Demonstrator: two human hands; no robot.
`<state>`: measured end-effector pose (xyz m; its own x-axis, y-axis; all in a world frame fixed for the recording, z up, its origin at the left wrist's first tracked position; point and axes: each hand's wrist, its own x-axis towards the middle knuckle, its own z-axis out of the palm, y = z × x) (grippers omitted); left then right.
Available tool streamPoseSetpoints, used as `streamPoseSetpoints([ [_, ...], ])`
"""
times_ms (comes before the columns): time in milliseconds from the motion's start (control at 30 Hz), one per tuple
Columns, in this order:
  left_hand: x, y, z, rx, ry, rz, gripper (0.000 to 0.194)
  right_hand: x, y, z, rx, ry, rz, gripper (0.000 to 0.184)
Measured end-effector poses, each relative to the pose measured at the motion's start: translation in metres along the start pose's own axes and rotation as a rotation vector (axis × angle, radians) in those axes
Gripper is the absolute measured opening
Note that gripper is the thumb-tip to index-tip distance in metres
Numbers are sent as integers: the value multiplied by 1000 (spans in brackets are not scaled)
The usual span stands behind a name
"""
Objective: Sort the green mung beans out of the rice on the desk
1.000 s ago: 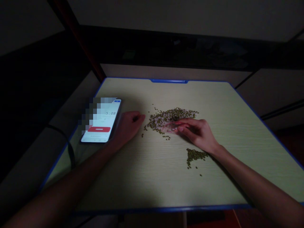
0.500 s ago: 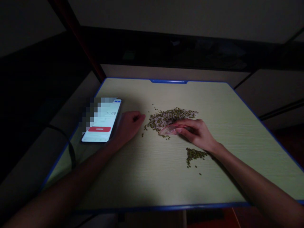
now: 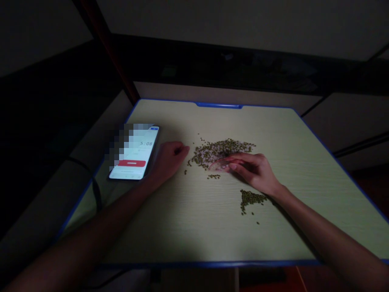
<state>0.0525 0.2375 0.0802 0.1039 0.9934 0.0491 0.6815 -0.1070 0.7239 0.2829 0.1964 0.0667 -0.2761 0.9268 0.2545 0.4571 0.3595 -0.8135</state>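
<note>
A loose heap of small green beans mixed with paler grains [image 3: 220, 149] lies in the middle of a pale green table [image 3: 291, 134] with a blue edge. My right hand [image 3: 253, 172] rests palm down at the heap's near edge, fingers stretched out toward the left and touching the beans. A smaller pile of green beans only [image 3: 251, 199] sits just in front of that wrist. My left hand [image 3: 168, 160] lies on the table left of the heap, fingers loosely curled, holding nothing that shows.
A lit phone [image 3: 135, 156] showing 5:08 and a red button lies flat beside my left hand. A dark cable [image 3: 97, 194] hangs off the table's left edge. The room around is dark; a dark rail runs behind the table.
My right fingers have drawn back slightly to the right along the heap's near edge, leaving a few beans apart from it. The left hand has stayed put.
</note>
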Motion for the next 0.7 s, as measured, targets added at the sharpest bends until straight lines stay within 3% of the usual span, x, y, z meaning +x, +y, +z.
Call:
streamPoseSetpoints([
  [333, -1, -4, 3, -50, -2, 15, 36, -2, 5, 0, 19, 32, 2, 21],
  [500, -1, -4, 3, -71, 1, 20, 37, -3, 8, 0, 47, 151, 14, 19],
  [700, 0, -4, 3, -48, 11, 29, 36, -1, 7, 0, -3, 91, -14, 19],
])
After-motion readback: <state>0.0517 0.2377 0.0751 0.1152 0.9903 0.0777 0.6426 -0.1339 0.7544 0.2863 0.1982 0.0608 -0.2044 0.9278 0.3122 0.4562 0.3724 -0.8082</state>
